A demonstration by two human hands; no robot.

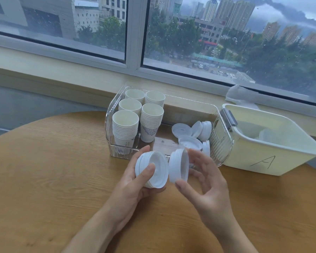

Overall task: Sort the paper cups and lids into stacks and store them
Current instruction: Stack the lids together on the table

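Note:
My left hand (pixel 133 181) grips a small stack of white lids (pixel 151 169), thumb across its open face. Close to its right, my right hand (pixel 206 181) holds a second stack of white lids (pixel 179 166) on edge between thumb and fingertips. Both stacks hover above the table just in front of the clear ribbed bin (pixel 223 143). Inside that bin, several stacks of paper cups (pixel 125 125) stand upright on the left, and loose white lids (pixel 190 141) lie and lean on the right.
A pale yellow tub (pixel 274 157) marked "A" sits right of the clear bin with more white lids inside. The round wooden table (pixel 53 170) meets a windowsill (pixel 62 75) at the back. A crumpled plastic bag (pixel 239 95) lies on the sill.

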